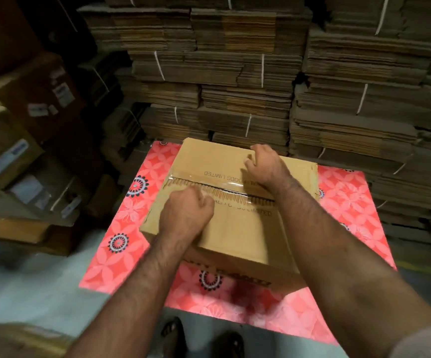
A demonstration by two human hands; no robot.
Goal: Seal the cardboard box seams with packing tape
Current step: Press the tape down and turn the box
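Bundled flat cartons (235, 73) back your patterned table (346, 192). On it, the cardboard box (235, 236) shows clear tape (224, 182) over its far-left seam; the rest gapes. Left hand (186, 215) fisted, right hand (266, 166) curled, both pressing flaps.

Two bare forearms reach forward and down. The left hand (186, 215) is curled into a loose fist, knuckles forward. The right hand (266, 165) lies farther out, fingers bent.

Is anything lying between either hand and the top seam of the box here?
Nothing visible. The left hand rests directly on the box at the centre seam, and the right hand sits on the far flap beside it. Clear tape already covers part of the seam.
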